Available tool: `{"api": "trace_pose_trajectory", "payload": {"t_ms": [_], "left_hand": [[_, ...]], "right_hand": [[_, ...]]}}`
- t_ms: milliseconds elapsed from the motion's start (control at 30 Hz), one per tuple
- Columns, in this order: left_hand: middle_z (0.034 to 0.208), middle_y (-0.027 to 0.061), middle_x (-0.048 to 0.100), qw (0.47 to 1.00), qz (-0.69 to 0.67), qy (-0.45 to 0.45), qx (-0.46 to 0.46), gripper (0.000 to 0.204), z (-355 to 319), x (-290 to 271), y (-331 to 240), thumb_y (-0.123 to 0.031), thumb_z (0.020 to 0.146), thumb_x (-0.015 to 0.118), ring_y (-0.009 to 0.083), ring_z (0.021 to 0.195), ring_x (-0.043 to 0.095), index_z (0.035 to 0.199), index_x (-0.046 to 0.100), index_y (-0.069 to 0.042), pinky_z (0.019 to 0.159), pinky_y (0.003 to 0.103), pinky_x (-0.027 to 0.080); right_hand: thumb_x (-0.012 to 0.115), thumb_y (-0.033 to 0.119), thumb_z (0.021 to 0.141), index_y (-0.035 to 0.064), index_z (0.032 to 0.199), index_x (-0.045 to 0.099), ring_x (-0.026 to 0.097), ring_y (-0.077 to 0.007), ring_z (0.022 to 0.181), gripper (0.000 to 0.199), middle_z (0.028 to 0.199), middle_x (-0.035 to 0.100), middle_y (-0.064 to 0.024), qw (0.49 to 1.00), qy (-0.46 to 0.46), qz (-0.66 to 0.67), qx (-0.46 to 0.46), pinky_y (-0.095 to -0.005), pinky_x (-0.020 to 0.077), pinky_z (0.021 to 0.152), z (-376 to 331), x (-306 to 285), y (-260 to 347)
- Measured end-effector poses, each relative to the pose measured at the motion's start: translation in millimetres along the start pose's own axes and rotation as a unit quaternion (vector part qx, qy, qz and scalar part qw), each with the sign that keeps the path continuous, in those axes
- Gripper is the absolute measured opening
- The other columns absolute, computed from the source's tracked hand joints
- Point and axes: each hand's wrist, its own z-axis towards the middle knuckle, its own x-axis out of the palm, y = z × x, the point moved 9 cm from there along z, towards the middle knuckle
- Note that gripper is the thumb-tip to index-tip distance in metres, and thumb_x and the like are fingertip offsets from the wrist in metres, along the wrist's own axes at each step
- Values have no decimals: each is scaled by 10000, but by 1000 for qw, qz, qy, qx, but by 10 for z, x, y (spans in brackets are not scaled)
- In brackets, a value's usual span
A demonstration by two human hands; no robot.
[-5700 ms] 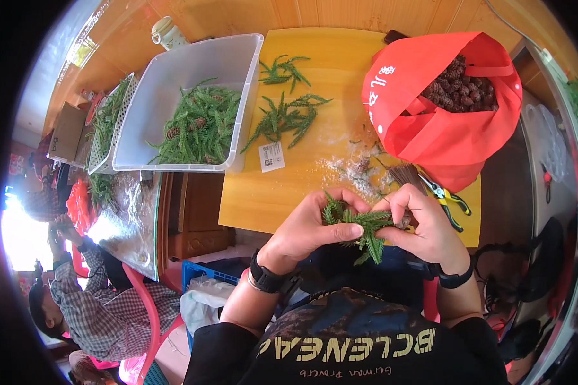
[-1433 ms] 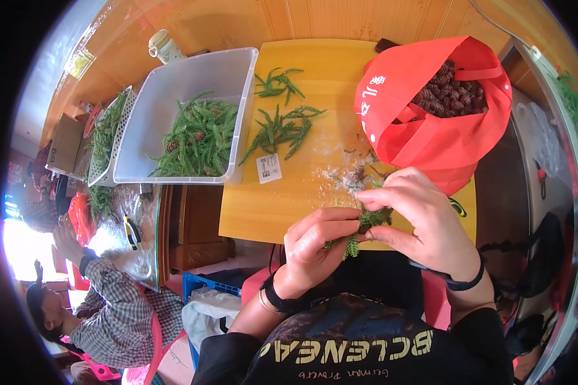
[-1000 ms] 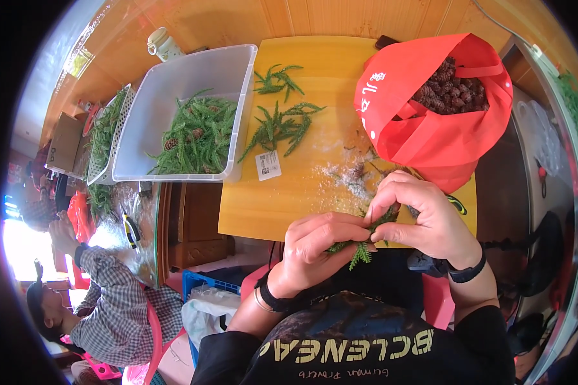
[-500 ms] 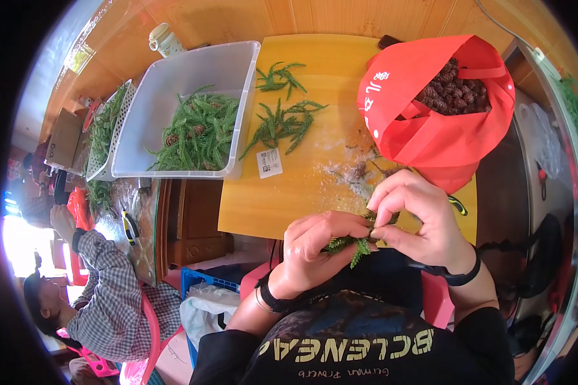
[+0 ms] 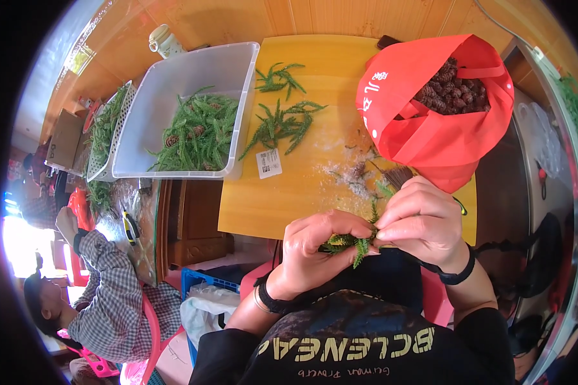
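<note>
The green sprig bundle [image 5: 361, 248] is between both hands at the near edge of the desk [image 5: 257, 205]; the left hand [image 5: 315, 244] closes its grip round it, the right hand [image 5: 428, 221] pinches its right end. Half a second ago the right fingers arched apart; now they curl together, and a needled tip stands up between the hands. Beyond lie pale crumbs [image 5: 350, 178], brown thin stems [image 5: 399, 174] and the red bag [image 5: 424, 147] of pine cones [image 5: 455, 90]. The right hand hides most of a yellow-handled tool [image 5: 460, 205]; farther left are loose sprigs [image 5: 277, 125] and the clear tub [image 5: 173, 77]
</note>
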Motion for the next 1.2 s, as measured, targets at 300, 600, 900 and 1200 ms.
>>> {"api": "trace_pose_trajectory", "payload": {"t_ms": [300,600,900,1200], "left_hand": [[756,82,661,997,81,6,15,291,44,-2,-64,-63,580,818,198,693,657,781,607,-58,613,267,503],[753,73,660,990,127,11,56,303,49,-2,-60,-53,556,817,210,675,652,776,609,-62,599,272,497],[741,75,650,999,10,30,3,315,28,-49,120,-92,575,832,183,682,645,773,590,-54,602,270,491],[772,98,592,932,-322,38,-160,350,-80,17,501,-109,598,840,173,729,573,768,542,-38,646,276,457]], "right_hand": [[750,57,649,73,777,671,595,-201,675,152,747,620,-42,996,-25,41,79,-290,459,623,-48,-3,-100],[719,-45,639,20,850,676,582,-181,788,224,885,579,-69,975,-4,101,196,-256,462,662,-114,40,-260],[729,13,658,25,1010,601,596,-252,867,374,931,606,-109,976,63,41,203,-318,461,763,-109,-139,-285],[752,45,580,41,908,483,510,-319,946,425,969,501,-120,854,201,-286,385,-367,423,817,-1505,-626,-1104]]}}
